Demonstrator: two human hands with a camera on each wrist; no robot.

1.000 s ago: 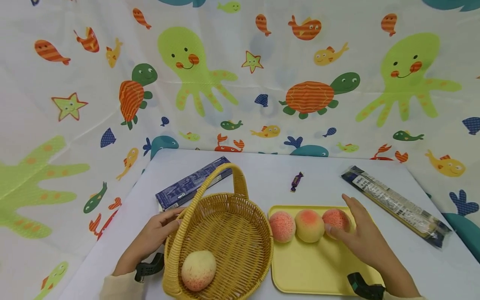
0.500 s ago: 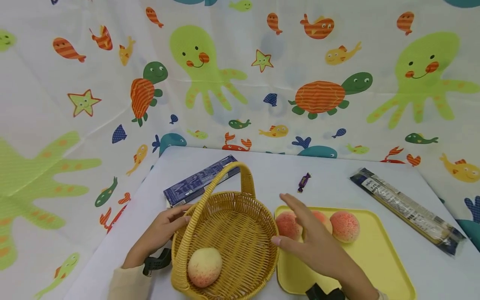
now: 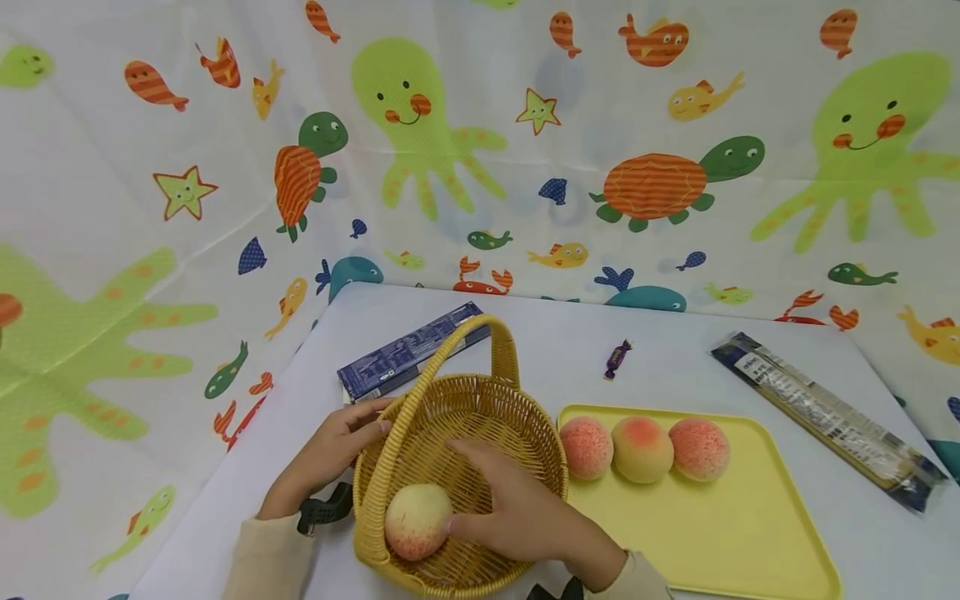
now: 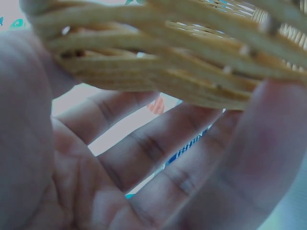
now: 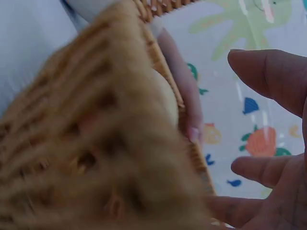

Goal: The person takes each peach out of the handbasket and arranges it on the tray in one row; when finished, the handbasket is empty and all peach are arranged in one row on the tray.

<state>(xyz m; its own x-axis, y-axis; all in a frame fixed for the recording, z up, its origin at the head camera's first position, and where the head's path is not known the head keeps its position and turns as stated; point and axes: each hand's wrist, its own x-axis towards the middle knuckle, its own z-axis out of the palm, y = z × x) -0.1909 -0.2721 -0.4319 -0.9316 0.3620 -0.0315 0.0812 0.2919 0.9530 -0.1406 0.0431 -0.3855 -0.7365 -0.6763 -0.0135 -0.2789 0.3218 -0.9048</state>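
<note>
A yellow wicker basket [image 3: 480,417] with a tall arched handle stands in front of the person, one pale peach [image 3: 418,522] inside at its near left. On the basket's left side, the left hand [image 3: 341,446] holds the rim; in the left wrist view its fingers [image 4: 148,143] meet the woven wall. The right hand [image 3: 517,508] reaches over the basket, fingers spread, thumb tip at the peach's right side. Those fingers [image 5: 268,76] look apart and bare in the right wrist view, above the blurred rim. Three peaches [image 3: 642,450] sit in a row on a yellow tray [image 3: 712,533].
A blue box [image 3: 408,350] lies behind the basket to the left. A purple-wrapped candy [image 3: 617,360] lies farther back, and a long clear-and-blue packet [image 3: 825,421] is at the right. A sea-animal curtain [image 3: 570,150] hangs behind the white table [image 3: 555,333].
The right hand has moved left from over the tray's peaches into the basket, beside the pale peach. The left hand stays on the basket. The head view has shifted slightly.
</note>
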